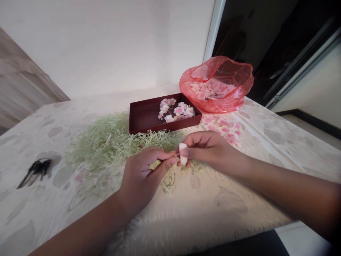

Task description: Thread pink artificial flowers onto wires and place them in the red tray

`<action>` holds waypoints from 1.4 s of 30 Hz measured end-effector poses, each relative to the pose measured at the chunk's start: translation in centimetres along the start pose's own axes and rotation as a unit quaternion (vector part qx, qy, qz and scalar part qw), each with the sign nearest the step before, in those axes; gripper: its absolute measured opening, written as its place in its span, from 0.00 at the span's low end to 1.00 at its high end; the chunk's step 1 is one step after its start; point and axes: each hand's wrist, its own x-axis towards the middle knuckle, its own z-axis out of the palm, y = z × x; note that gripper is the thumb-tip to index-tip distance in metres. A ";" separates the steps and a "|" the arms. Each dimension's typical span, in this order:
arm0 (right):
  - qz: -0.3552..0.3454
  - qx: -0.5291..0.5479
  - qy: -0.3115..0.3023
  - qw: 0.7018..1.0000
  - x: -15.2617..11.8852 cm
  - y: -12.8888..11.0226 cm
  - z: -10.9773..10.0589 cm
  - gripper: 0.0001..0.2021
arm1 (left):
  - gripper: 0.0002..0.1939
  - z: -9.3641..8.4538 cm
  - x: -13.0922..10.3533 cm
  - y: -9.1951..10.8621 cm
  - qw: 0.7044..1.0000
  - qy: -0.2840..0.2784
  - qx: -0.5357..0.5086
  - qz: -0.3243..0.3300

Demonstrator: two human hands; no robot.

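Observation:
My right hand (pixel 213 151) pinches a small white and pink flower (pixel 183 153) between thumb and fingers. Close against it, my left hand (pixel 146 170) has thumb and forefinger pressed together on a thin stem at the flower's left side; the stem is mostly hidden by the fingertips. Behind the hands is a dark red open box (pixel 144 115), with several pink and white flowers (pixel 181 110) in its right part. Pale green shredded filler (pixel 106 142) lies in a heap at the box's left and front. Loose pink petals (pixel 226 129) are spread to the right of the box.
A translucent red plastic bag (pixel 221 103) with more pink petals stands at the back right. Keys (pixel 36 170) lie at the far left of the patterned tablecloth (pixel 207 209). A white wall rises behind the table, and a dark doorway is at the upper right.

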 end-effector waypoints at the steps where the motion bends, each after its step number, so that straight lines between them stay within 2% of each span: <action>1: -0.002 -0.020 0.011 1.000 -0.1 0.1 0.1 0.11 | 0.03 0.1 0.0 0.0 1.000 -0.002 -0.002 0.002; 6: -0.017 -0.084 0.038 0.996 -0.5 0.5 0.3 0.10 | 0.03 0.2 0.0 0.0 1.000 -0.005 0.002 -0.001; 13: -0.042 -0.125 0.010 0.991 -0.8 0.8 0.4 0.10 | 0.07 0.1 -0.1 0.3 1.000 -0.005 0.015 0.008; 18: -0.066 -0.220 -0.009 0.973 -0.9 0.6 0.5 0.07 | 0.09 0.0 0.0 0.0 0.999 -0.026 0.021 0.026; 23: -0.089 -0.246 -0.025 0.965 -0.9 0.6 0.4 0.04 | 0.12 0.0 0.3 0.0 0.999 -0.033 0.027 0.027; 26: -0.084 -0.230 -0.008 0.970 -0.8 0.5 0.3 0.05 | 0.09 0.0 0.2 0.2 0.999 -0.031 0.025 0.018; 29: -0.061 -0.143 0.012 0.988 -0.7 0.1 0.2 0.09 | 0.06 -0.2 -0.2 0.2 0.999 -0.024 0.020 0.011; 32: -0.034 -0.063 0.030 0.997 -0.6 -0.4 -0.1 0.11 | 0.19 -0.3 -0.7 -0.3 0.999 -0.012 -0.037 0.028; 35: -0.017 -0.033 0.047 0.998 -0.5 -0.7 -0.3 0.12 | 0.30 -0.1 -0.8 -0.5 0.996 -0.014 -0.056 0.064; 37: -0.012 -0.033 0.053 0.998 -0.5 -0.8 -0.4 0.13 | 0.26 0.0 -0.6 -0.5 0.998 -0.008 -0.017 0.060; 39: -0.012 -0.055 0.057 0.997 -0.5 -0.9 -0.5 0.13 | 0.16 0.0 -0.4 -0.3 0.999 0.001 0.019 0.049; 42: -0.013 -0.094 0.058 0.994 -0.4 -0.9 -0.3 0.13 | 0.07 -0.1 -0.2 -0.2 0.999 0.019 0.023 0.027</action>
